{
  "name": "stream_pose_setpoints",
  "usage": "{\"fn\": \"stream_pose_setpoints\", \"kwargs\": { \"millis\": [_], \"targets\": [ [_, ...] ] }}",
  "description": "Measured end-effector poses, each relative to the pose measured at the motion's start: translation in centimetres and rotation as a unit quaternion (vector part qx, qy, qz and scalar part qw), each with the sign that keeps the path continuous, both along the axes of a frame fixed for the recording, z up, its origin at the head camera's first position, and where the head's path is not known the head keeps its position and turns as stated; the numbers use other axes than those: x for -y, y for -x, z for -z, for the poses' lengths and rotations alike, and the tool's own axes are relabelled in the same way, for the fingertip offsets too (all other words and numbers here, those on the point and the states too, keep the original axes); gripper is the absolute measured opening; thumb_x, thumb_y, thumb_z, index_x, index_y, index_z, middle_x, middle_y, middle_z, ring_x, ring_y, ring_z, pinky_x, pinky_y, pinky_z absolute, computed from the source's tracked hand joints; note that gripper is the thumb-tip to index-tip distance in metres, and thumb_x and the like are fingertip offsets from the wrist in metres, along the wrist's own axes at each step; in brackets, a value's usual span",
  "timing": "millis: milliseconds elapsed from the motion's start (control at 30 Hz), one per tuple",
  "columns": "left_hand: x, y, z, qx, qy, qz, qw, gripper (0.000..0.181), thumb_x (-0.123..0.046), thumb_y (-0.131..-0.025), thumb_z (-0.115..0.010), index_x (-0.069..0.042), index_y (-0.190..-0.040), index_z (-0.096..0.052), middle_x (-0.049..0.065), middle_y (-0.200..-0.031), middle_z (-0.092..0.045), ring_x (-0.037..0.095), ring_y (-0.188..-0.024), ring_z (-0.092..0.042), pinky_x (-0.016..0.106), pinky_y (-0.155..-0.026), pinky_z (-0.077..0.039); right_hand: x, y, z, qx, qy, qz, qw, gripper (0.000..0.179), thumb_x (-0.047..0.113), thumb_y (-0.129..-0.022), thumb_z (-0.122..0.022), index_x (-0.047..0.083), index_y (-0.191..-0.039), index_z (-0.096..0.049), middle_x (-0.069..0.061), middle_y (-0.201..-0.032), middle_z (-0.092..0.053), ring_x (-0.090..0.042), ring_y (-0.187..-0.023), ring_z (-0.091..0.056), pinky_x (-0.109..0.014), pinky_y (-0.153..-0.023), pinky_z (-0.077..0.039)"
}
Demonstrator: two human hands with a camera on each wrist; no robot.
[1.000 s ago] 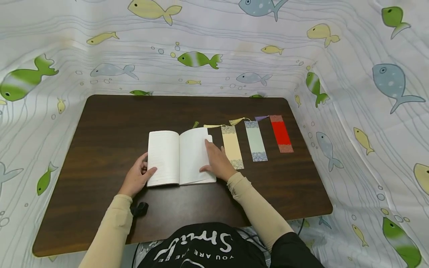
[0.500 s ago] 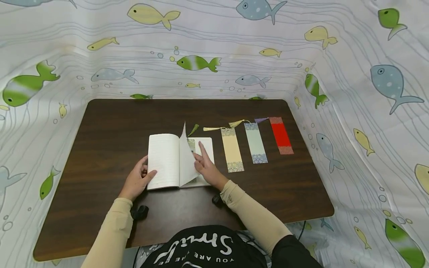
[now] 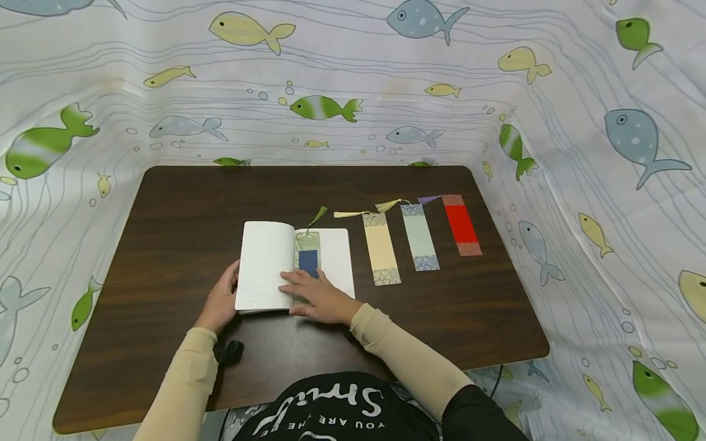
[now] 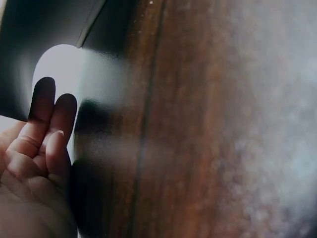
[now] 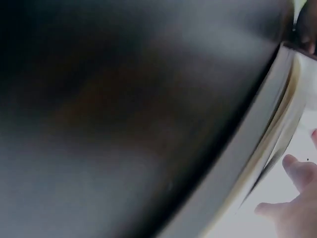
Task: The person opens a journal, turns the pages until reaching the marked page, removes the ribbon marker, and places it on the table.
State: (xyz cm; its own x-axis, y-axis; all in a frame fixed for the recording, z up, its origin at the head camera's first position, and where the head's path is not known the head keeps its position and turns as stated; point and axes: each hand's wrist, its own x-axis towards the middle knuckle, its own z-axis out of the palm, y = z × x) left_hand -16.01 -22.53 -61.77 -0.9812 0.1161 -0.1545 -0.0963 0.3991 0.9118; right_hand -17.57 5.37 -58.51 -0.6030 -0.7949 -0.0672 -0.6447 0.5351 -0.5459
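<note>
An open notebook (image 3: 265, 263) with cream-white pages lies on the dark wooden table. At its left edge my left hand (image 3: 219, 301) holds the cover side, the thumb hidden by the left page. Its fingers show against the dark cover in the left wrist view. My right hand (image 3: 322, 297) rests across the lower middle of the pages, fingers spread and pointing left. Along the fold, on the right page, lies a green bookmark (image 3: 307, 241) with a blue panel. Its lower part is behind the right hand, and its green tassel (image 3: 318, 215) sticks out past the top edge.
Right of the notebook, three more bookmarks lie in a row: cream (image 3: 381, 248), pale green (image 3: 420, 237) and red (image 3: 461, 225), each with a tassel. A cloth with printed fish (image 3: 325, 108) surrounds the table (image 3: 182, 202). A black object (image 3: 228, 353) shows by the left wrist.
My right hand has turned a page from right to left, uncovering the green bookmark. That hand has moved left to the fold, and the turned page now covers my left thumb.
</note>
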Motion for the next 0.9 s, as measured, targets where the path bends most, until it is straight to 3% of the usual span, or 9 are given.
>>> {"fn": "stream_pose_setpoints", "kwargs": {
  "millis": [100, 200, 233, 300, 400, 467, 733, 833, 900],
  "targets": [
    [0.3, -0.3, -0.3, 0.027, -0.024, -0.005, 0.9993, 0.071, -0.052, -0.109, -0.027, -0.011, -0.164, -0.013, 0.030, -0.153, -0.038, 0.047, -0.138, -0.038, 0.063, -0.108, -0.033, 0.2, 0.0, -0.2, -0.028, -0.027, -0.003, 0.9993, 0.060, 0.050, -0.102, -0.054, 0.025, -0.156, -0.044, 0.009, -0.168, -0.020, -0.018, -0.156, -0.011, -0.063, -0.120, -0.005],
    [0.5, -0.4, -0.6, 0.046, -0.038, -0.009, 0.9981, 0.072, -0.055, -0.107, -0.014, -0.013, -0.165, -0.011, 0.031, -0.160, -0.023, 0.050, -0.148, -0.018, 0.070, -0.114, -0.016, 0.4, 0.0, -0.3, -0.048, -0.042, -0.003, 0.9979, 0.059, 0.051, -0.102, -0.053, 0.027, -0.155, -0.045, 0.010, -0.168, -0.022, -0.019, -0.156, -0.014, -0.064, -0.120, -0.006],
    [0.5, -0.4, -0.7, 0.049, -0.041, -0.009, 0.9979, 0.071, -0.055, -0.107, -0.016, -0.013, -0.165, -0.010, 0.031, -0.161, -0.022, 0.050, -0.148, -0.018, 0.070, -0.114, -0.016, 0.4, 0.0, -0.4, -0.052, -0.045, -0.003, 0.9976, 0.058, 0.051, -0.102, -0.053, 0.028, -0.155, -0.045, 0.010, -0.168, -0.022, -0.020, -0.155, -0.015, -0.065, -0.119, -0.007],
    [0.5, -0.3, -0.7, 0.038, -0.028, -0.004, 0.9989, 0.071, -0.052, -0.108, -0.027, -0.011, -0.165, -0.010, 0.033, -0.152, -0.034, 0.049, -0.138, -0.035, 0.061, -0.110, -0.032, 0.5, 0.0, -0.5, -0.060, -0.054, 0.001, 0.9967, 0.057, 0.052, -0.102, -0.053, 0.029, -0.155, -0.046, 0.011, -0.167, -0.023, -0.021, -0.155, -0.016, -0.065, -0.119, -0.009],
    [0.1, -0.2, -1.2, 0.018, -0.010, 0.005, 0.9998, 0.077, -0.042, -0.107, -0.050, -0.007, -0.164, -0.011, 0.028, -0.135, -0.051, 0.034, -0.110, -0.056, 0.039, -0.089, -0.050, 0.6, 0.0, -0.7, -0.066, -0.063, 0.011, 0.9958, 0.055, 0.049, -0.104, -0.052, 0.030, -0.154, -0.046, 0.012, -0.167, -0.024, -0.021, -0.154, -0.019, -0.065, -0.119, -0.012],
    [0.0, 0.0, -1.1, 0.002, 0.006, 0.010, 0.9999, 0.082, -0.037, -0.104, -0.059, -0.004, -0.163, -0.012, 0.022, -0.119, -0.058, 0.023, -0.091, -0.053, 0.028, -0.073, -0.047, 0.6, 0.1, -0.9, -0.066, -0.060, 0.023, 0.9957, 0.051, 0.046, -0.105, -0.053, 0.028, -0.153, -0.048, 0.011, -0.166, -0.028, -0.021, -0.153, -0.022, -0.064, -0.119, -0.014],
    [0.1, 0.4, -0.1, -0.022, 0.031, 0.014, 0.9992, 0.079, -0.024, -0.104, -0.062, 0.001, -0.161, -0.013, 0.016, -0.106, -0.056, 0.019, -0.084, -0.045, 0.027, -0.069, -0.039, -0.6, 0.6, -1.1, -0.052, -0.011, 0.121, 0.9912, 0.044, 0.032, -0.108, -0.052, 0.015, -0.149, -0.053, -0.005, -0.159, -0.041, -0.020, -0.147, -0.036, -0.047, -0.118, -0.031],
    [0.1, 0.2, -0.1, -0.027, 0.034, 0.012, 0.9990, 0.081, -0.030, -0.103, -0.062, -0.002, -0.162, -0.014, 0.014, -0.104, -0.055, 0.019, -0.084, -0.045, 0.027, -0.070, -0.039, -1.1, 0.9, -0.9, -0.059, -0.009, 0.185, 0.9809, 0.041, 0.029, -0.108, -0.053, 0.012, -0.145, -0.057, -0.006, -0.156, -0.044, -0.021, -0.143, -0.043, -0.037, -0.113, -0.039],
    [0.1, 0.0, -0.1, -0.027, 0.035, 0.011, 0.9990, 0.082, -0.034, -0.103, -0.062, -0.004, -0.162, -0.014, 0.014, -0.103, -0.054, 0.020, -0.085, -0.045, 0.028, -0.071, -0.039, -1.4, 1.1, -0.8, -0.060, -0.006, 0.246, 0.9673, 0.037, 0.026, -0.107, -0.055, 0.012, -0.140, -0.061, -0.007, -0.151, -0.048, -0.022, -0.139, -0.047, -0.036, -0.106, -0.046]
  ]
}}
